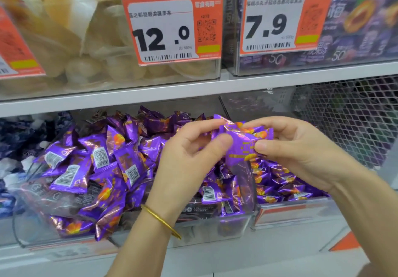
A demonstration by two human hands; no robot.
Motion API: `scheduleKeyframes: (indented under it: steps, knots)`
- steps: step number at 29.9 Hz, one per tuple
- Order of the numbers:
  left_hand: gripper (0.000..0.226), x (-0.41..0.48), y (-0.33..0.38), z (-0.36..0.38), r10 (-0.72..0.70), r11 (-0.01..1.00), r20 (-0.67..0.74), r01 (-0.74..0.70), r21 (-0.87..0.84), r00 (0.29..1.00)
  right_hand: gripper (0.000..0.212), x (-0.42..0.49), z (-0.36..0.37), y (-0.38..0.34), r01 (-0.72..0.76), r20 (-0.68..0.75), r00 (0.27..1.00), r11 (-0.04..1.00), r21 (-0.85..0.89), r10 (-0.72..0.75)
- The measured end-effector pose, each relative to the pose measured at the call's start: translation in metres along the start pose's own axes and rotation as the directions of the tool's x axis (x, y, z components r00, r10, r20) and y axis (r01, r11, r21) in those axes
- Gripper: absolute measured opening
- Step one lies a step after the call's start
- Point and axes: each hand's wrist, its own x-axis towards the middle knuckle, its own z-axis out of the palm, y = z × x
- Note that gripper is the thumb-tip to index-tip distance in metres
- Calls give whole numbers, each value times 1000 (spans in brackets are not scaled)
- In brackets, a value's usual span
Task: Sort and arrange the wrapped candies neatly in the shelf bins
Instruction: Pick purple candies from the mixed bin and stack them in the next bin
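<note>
Pinching one purple candy [242,141] between them, two hands, left [189,158] and right [301,149], each close thumb and fingers on its wrapper. Below and behind the hands, a clear bin [215,225] holds too many matching candies to count. Two price tags [172,29] hang above.

Both hands [243,154] pinch 1 purple wrapped candy [241,143] above the clear bin [215,225].
</note>
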Motion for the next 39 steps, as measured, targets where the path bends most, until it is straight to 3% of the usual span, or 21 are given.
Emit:
scheduleKeyframes:
  steps: [3,10,17,20,22,24,26,29,34,39]
  knots:
    - [54,2,-7,12,22,999,114,-25,28,993,57,-4,-8,-1,39,-26,999,999,22,-38]
    - [49,8,-10,41,130,988,140,-141,70,982,44,-25,-22,-16,51,-98,992,966,-252,-78]
    - [41,17,-15,79,109,987,217,-131,90,970,43,-47,-48,-30,10,-96,994,940,-341,-45]
    - [45,28,-15,94,82,971,280,-140,194,956,42,-48,-65,-30,23,-176,980,937,-347,-90]
    - [44,38,-18,99,92,890,352,-236,391,931,35,-47,-80,-29,9,-237,967,943,-334,-93]
    - [43,51,-23,96,155,684,375,-374,626,914,32,-44,-103,-29,-29,-341,936,945,-326,-89]
    - [35,60,-28,89,209,565,327,-387,729,921,31,-39,-135,-28,-120,-458,885,911,-394,-81]
    - [24,61,-35,85,176,547,267,-320,774,947,25,-22,-180,-17,-319,-528,849,778,-541,-19]
    - [20,55,-41,89,118,528,249,-273,804,961,25,10,-212,10,-480,-508,847,636,-605,155]
    - [15,55,-43,87,111,541,234,-256,801,966,17,13,-221,24,-556,-454,824,635,-536,339]
